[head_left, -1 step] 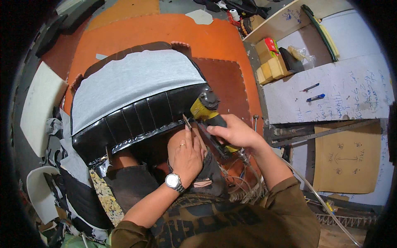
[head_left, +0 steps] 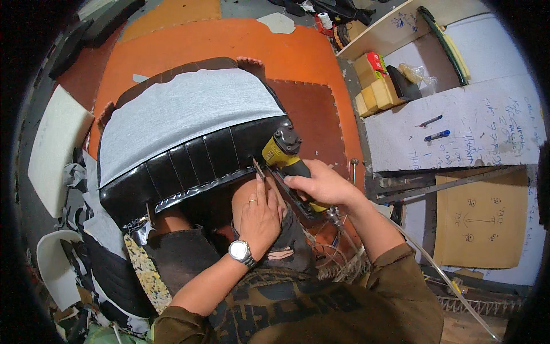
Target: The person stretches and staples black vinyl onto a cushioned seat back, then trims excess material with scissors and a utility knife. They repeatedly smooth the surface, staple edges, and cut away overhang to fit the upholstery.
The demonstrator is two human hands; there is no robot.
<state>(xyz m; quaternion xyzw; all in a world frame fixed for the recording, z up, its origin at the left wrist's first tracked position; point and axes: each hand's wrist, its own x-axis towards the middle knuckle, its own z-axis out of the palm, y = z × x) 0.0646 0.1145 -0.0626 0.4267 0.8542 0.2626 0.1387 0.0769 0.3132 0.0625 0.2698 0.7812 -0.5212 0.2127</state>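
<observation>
We find the black seat cushion [head_left: 189,155] lying on the orange floor mat [head_left: 229,40], its near edge over our knees. The right hand [head_left: 321,184] is wrapped around the yellow-and-black staple gun [head_left: 285,156], whose nose touches the cushion's near right corner. The left hand [head_left: 259,215] lies flat, fingers together, just below that edge. Beyond the cushion, bare mat borders its far edge.

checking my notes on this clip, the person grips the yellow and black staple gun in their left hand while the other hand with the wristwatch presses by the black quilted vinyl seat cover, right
Not quite. The head view shows the yellow and black staple gun gripped in the right hand. The left hand, which wears the silver wristwatch, presses by the edge of the black quilted vinyl seat cover.
</observation>
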